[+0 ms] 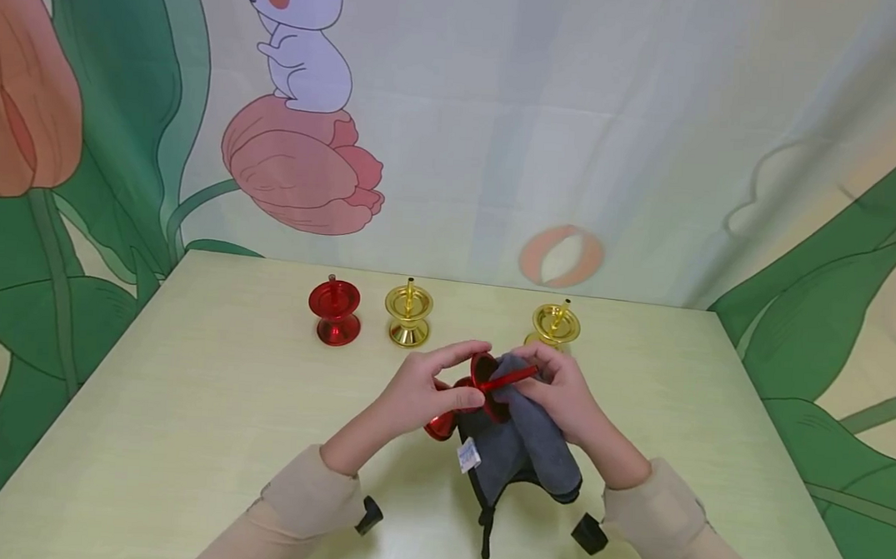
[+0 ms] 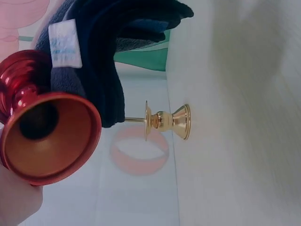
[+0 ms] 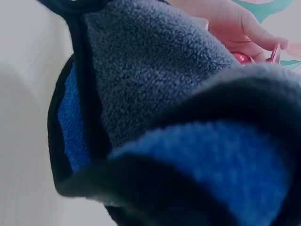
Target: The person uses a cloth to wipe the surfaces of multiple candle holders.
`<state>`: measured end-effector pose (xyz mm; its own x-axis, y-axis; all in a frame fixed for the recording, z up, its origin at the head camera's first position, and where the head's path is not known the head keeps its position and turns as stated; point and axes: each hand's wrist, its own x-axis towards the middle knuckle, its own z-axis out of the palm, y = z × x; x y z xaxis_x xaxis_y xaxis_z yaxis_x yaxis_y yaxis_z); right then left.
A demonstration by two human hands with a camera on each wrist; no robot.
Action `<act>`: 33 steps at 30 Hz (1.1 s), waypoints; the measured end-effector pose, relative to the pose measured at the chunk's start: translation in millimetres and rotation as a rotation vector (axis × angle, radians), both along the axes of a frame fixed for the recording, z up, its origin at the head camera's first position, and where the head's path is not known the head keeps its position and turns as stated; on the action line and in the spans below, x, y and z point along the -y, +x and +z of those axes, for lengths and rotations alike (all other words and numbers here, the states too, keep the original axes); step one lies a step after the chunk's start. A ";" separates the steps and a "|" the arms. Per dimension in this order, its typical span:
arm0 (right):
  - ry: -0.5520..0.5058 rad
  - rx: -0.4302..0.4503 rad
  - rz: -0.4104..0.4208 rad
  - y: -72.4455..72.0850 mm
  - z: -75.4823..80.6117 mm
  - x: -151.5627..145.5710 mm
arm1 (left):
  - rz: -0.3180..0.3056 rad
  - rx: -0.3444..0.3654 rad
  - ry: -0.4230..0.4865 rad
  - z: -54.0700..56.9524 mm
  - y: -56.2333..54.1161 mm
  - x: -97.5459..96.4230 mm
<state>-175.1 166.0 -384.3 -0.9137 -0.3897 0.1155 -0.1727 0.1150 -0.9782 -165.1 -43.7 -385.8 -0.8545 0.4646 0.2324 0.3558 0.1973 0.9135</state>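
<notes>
My left hand (image 1: 416,391) grips a red metal candle holder (image 1: 440,427), which lies tilted with its spike pointing right. In the left wrist view, the hollow underside of the candle holder's base (image 2: 70,141) faces the camera. A grey cloth (image 1: 549,451) with black edging and a white label is held by my right hand (image 1: 566,397), whose fingers press it against the dish and spike. The right wrist view shows the cloth's blue reverse side (image 3: 211,165), while the cloth hides the right fingers there.
Towards the back of the pale table (image 1: 186,435) stand another red candle holder (image 1: 338,331) and a gold candle holder (image 1: 408,332) on the left. A second gold candle holder (image 1: 556,324) stands just beyond my right hand. A printed curtain (image 1: 461,147) hangs behind.
</notes>
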 end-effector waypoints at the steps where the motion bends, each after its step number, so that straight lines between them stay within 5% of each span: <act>1: -0.004 -0.007 0.014 0.1 0.3 -0.4 | -0.014 0.012 0.008 -0.7 -1.4 0.8; 6: -0.028 -0.008 0.073 1.0 2.9 0.5 | -0.077 0.094 0.069 -5.0 -5.3 4.4; 10: 0.045 -0.003 -0.018 1.3 4.0 2.0 | 0.029 0.046 0.136 -10.2 -1.9 1.1; 13: 0.078 0.010 -0.110 -0.1 4.0 3.0 | 0.173 -0.190 0.099 -15.2 2.7 -4.1; 16: 0.048 0.027 -0.149 -0.9 4.5 4.3 | 0.281 -0.446 -0.038 -18.4 7.0 -9.4; 19: 0.020 0.031 -0.156 0.0 5.4 5.6 | 0.321 -0.564 -0.176 -17.7 10.0 -14.4; 23: 0.016 -0.005 -0.133 2.4 6.2 6.8 | 0.357 -0.567 -0.256 -13.3 12.0 -18.0; 27: 0.063 -0.033 -0.110 3.4 8.2 5.5 | 0.340 -0.527 -0.229 -9.8 11.7 -16.0; 30: 0.118 -0.058 -0.068 2.4 9.9 2.0 | 0.224 -0.399 -0.179 -7.8 10.4 -11.1; 33: 0.135 -0.095 0.018 1.4 11.0 -2.2 | 0.053 -0.171 -0.134 -4.4 8.9 -5.4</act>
<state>-173.7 168.2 -373.3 -0.8939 -0.4236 0.1465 -0.2668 0.2401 -0.9334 -156.2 -38.3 -390.2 -0.8318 0.4568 0.3152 0.4893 0.3353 0.8051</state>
